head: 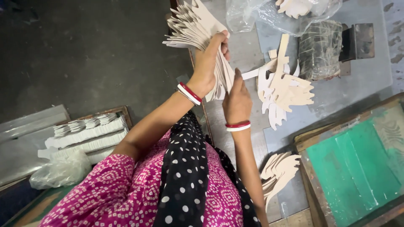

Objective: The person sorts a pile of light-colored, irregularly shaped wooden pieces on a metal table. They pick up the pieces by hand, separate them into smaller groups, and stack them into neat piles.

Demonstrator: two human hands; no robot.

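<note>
The grey table [370, 80] carries a green screen-printing frame [353, 168] at its near right corner and loose cream card cut-outs [286, 90] mid-surface. Above its left edge, the left hand [208, 63] grips a fanned stack of cut-outs [193, 25]; the right hand [236, 101] pinches the stack's lower end.

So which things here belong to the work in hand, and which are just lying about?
In hand:
- fanned stack of pale cut-out pieces, gripped by the left hand
- right hand, fingers on the stack's lower edge
- loose cut-outs on the table
- small pile by the right forearm

Lying about:
- green framed screen
- plastic bag
- wrapped block
- tray of white stacks
</note>
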